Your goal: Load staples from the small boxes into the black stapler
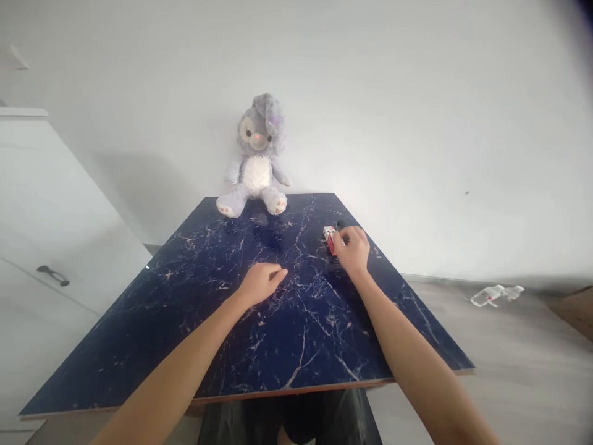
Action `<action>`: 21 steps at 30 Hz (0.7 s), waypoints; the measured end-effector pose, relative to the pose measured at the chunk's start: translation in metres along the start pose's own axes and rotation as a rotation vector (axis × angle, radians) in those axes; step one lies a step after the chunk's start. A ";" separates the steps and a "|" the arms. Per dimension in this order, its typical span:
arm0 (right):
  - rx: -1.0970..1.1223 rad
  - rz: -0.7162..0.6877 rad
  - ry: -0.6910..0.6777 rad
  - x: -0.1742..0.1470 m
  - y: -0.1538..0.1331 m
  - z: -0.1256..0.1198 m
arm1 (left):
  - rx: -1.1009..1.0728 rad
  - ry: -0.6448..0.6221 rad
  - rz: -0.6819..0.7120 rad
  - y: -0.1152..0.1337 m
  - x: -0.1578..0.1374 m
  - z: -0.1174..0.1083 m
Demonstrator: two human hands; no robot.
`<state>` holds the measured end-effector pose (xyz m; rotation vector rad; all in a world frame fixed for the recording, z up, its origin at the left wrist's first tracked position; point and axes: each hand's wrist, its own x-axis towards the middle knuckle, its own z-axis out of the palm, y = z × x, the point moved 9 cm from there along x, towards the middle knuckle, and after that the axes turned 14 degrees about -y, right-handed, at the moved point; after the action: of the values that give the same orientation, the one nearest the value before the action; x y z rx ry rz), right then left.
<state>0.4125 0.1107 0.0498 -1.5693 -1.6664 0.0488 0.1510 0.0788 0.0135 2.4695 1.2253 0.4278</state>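
On the right part of the blue marbled table (306, 321), a small red and white box (330, 238) lies under my right hand (354, 248). The thumb and bent fingers of that hand close on the box's right side and hide part of it. Just behind the fingers is a small black object (341, 225), too covered to name. My left hand (262, 283) rests low over the middle of the table. Its fingers are curled in with the thumb against them, and no object shows in it.
A grey-purple plush rabbit (257, 176) sits at the table's far edge against the white wall (393, 111). To the left stands a white cabinet (55, 210) with a dark handle. Crumpled clear plastic (495, 295) lies on the floor at right, near a brown cardboard-like piece (574, 315).
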 end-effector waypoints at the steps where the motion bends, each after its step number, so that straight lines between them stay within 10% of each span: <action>1: -0.011 0.098 0.061 0.002 0.020 -0.008 | 0.006 0.005 0.000 -0.002 0.000 -0.001; 5: 0.011 0.429 -0.149 0.004 0.081 0.012 | 0.025 -0.019 0.034 0.001 -0.002 0.003; 9: -0.067 0.417 -0.279 0.004 0.078 0.032 | 0.046 -0.054 0.097 0.013 -0.004 0.009; 15: -0.072 0.250 -0.329 0.004 0.014 0.069 | 0.059 0.028 0.073 0.015 -0.006 0.003; 21: 0.137 0.188 -0.408 -0.005 -0.084 0.145 | 0.002 0.557 -0.199 -0.040 -0.033 -0.057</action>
<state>0.2611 0.1591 -0.0024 -1.6832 -1.7670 0.6046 0.0803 0.0849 0.0430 2.2667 1.6544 1.1058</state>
